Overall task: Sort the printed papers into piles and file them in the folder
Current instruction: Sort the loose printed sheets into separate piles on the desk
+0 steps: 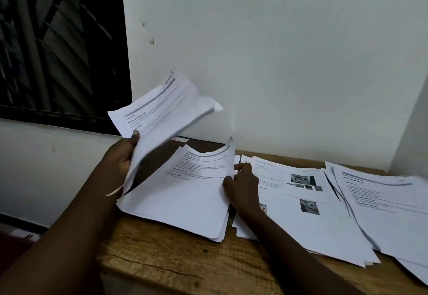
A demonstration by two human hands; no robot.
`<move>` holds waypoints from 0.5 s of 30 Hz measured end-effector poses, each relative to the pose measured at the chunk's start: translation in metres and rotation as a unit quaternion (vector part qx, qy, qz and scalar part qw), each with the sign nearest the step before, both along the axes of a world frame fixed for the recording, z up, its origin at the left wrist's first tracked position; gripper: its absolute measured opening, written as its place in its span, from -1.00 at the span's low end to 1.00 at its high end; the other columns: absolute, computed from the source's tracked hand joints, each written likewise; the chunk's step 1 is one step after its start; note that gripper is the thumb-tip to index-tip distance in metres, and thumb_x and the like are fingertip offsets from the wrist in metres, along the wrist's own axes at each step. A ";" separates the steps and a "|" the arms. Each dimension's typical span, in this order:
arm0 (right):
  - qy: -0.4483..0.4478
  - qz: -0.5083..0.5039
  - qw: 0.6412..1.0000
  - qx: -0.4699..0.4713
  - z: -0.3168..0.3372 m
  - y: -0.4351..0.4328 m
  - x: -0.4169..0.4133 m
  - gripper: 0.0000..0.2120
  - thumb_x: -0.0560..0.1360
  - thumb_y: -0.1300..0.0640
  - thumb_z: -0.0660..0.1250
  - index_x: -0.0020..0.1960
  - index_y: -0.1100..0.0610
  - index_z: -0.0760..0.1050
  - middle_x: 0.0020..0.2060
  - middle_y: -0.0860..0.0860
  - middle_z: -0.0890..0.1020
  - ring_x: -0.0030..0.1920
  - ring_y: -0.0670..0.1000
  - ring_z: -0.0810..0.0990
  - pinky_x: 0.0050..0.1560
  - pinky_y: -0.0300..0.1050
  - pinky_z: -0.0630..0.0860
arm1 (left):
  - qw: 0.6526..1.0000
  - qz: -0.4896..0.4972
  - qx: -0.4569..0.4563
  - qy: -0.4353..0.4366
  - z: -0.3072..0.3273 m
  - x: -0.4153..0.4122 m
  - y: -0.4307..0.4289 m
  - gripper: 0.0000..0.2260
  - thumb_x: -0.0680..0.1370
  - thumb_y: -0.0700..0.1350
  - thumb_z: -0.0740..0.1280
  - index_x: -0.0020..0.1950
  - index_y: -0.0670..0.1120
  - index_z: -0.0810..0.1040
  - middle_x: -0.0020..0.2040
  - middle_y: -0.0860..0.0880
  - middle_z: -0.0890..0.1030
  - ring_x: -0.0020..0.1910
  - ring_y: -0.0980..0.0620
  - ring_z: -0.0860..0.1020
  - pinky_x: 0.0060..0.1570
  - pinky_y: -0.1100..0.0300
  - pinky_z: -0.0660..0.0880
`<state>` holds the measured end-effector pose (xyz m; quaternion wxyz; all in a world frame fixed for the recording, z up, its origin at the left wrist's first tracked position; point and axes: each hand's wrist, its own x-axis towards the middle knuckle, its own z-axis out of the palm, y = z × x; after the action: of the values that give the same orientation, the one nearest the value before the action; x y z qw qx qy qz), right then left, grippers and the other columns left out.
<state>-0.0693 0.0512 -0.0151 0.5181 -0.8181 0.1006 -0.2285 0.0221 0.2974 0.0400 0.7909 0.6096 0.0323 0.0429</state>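
Observation:
My left hand (120, 155) grips a bundle of printed sheets (162, 114), lifted and bent back above the left pile. Under it lies a stack of printed papers (185, 197) on the wooden table (176, 262). My right hand (242, 186) pinches the right edge of that stack's top sheet, which curls upward. To the right lies a second pile (298, 204) with small photos and a QR code. A third pile (389, 206) of text pages lies at the far right. No folder is clearly in view.
A white wall (278, 63) stands right behind the table, with a corner at the far right. A dark window (58, 47) fills the upper left. Something red (14, 241) sits low at the left edge. The table's front edge runs near the bottom.

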 end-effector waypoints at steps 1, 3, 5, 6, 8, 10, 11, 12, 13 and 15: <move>0.001 0.003 1.000 -0.004 0.000 -0.001 0.000 -0.78 0.47 0.23 0.26 0.09 0.13 0.34 -0.05 0.13 0.62 -0.04 0.08 0.55 -0.20 -0.17 0.34 | 1.000 -0.003 0.005 -0.011 0.005 -0.009 -0.006 -0.60 0.67 0.04 0.17 0.39 -0.19 0.40 0.19 -0.11 0.49 -0.18 -0.05 0.54 0.15 0.05 0.41; -0.008 -0.011 1.000 -0.015 0.001 -0.006 0.000 -0.73 0.49 0.15 0.30 0.16 0.17 0.38 -0.03 0.07 0.59 0.03 0.07 0.53 -0.10 -0.17 0.35 | 0.999 -0.035 -0.013 -0.027 0.009 -0.017 -0.017 -0.62 0.68 -0.04 0.16 0.43 -0.21 0.39 0.27 -0.13 0.51 -0.15 -0.01 0.55 0.11 0.04 0.44; -0.056 -0.034 0.997 -0.041 0.007 -0.016 -0.003 -0.69 0.47 0.05 0.29 0.14 0.20 0.45 -0.10 -0.02 0.54 -0.01 0.03 0.51 -0.13 -0.27 0.37 | 0.996 -0.058 -0.058 -0.032 0.010 -0.016 -0.015 -0.66 0.66 -0.07 0.21 0.41 -0.15 0.44 0.32 -0.13 0.55 0.04 -0.08 0.61 0.09 -0.02 0.50; -0.086 -0.038 0.995 -0.042 0.008 -0.023 -0.004 -0.71 0.44 0.03 0.28 0.07 0.18 0.49 -0.15 -0.07 0.53 -0.05 0.01 0.53 -0.20 -0.35 0.35 | 0.993 -0.084 -0.069 -0.038 0.008 -0.014 -0.015 -0.67 0.65 -0.08 0.23 0.39 -0.14 0.46 0.30 -0.14 0.57 0.11 -0.11 0.61 0.11 -0.05 0.51; -0.096 -0.037 0.994 0.034 0.018 -0.035 -0.006 -0.85 0.48 0.07 0.32 -0.03 0.14 0.53 -0.18 -0.09 0.59 -0.04 0.03 0.59 -0.26 -0.34 0.36 | 0.993 -0.097 -0.061 -0.041 0.006 -0.011 -0.016 -0.65 0.62 -0.08 0.28 0.39 -0.14 0.47 0.29 -0.16 0.58 0.20 -0.16 0.59 0.25 -0.13 0.47; -0.053 0.003 0.986 0.161 0.031 -0.045 -0.008 -0.75 0.59 0.00 0.24 0.01 0.16 0.57 -0.13 0.00 0.67 -0.08 0.03 0.64 -0.28 -0.21 0.42 | 0.987 -0.143 -0.052 -0.047 0.004 -0.012 -0.024 -0.65 0.60 -0.08 0.31 0.37 -0.15 0.49 0.26 -0.18 0.60 0.21 -0.20 0.59 0.31 -0.19 0.43; -0.036 0.035 0.972 0.228 0.036 -0.048 -0.009 -0.67 0.62 -0.05 0.19 0.04 0.19 0.57 -0.09 0.06 0.69 -0.11 0.03 0.64 -0.27 -0.17 0.45 | 0.986 -0.157 -0.042 -0.047 0.002 -0.011 -0.027 -0.65 0.60 -0.09 0.31 0.37 -0.15 0.49 0.25 -0.18 0.61 0.21 -0.21 0.59 0.30 -0.20 0.43; -0.033 0.059 0.957 0.283 0.040 -0.051 -0.011 -0.63 0.63 -0.07 0.16 0.06 0.22 0.56 -0.07 0.11 0.69 -0.14 0.04 0.63 -0.26 -0.16 0.47 | 0.984 -0.168 -0.026 -0.046 0.000 -0.010 -0.032 -0.66 0.60 -0.10 0.30 0.37 -0.15 0.49 0.24 -0.19 0.62 0.21 -0.21 0.59 0.29 -0.20 0.44; -0.035 0.074 0.947 0.311 0.043 -0.053 -0.012 -0.61 0.64 -0.08 0.14 0.07 0.23 0.55 -0.07 0.13 0.68 -0.16 0.03 0.61 -0.25 -0.16 0.49 | 0.983 -0.175 -0.012 -0.045 -0.001 -0.012 -0.036 -0.66 0.61 -0.10 0.29 0.37 -0.16 0.49 0.24 -0.20 0.62 0.21 -0.22 0.59 0.26 -0.20 0.47; -0.033 0.083 0.946 0.311 0.044 -0.058 -0.014 -0.59 0.64 -0.10 0.13 0.09 0.22 0.56 -0.05 0.10 0.69 -0.13 0.03 0.63 -0.20 -0.16 0.52 | 0.981 -0.187 0.015 -0.054 0.002 -0.019 -0.047 -0.68 0.62 -0.14 0.27 0.35 -0.20 0.49 0.22 -0.22 0.62 0.18 -0.21 0.61 0.11 -0.14 0.58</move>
<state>-0.0828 -0.0063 0.0287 0.7672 -0.6134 0.0814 -0.1689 0.0027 0.2504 0.0417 0.7766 0.6130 -0.1258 -0.0726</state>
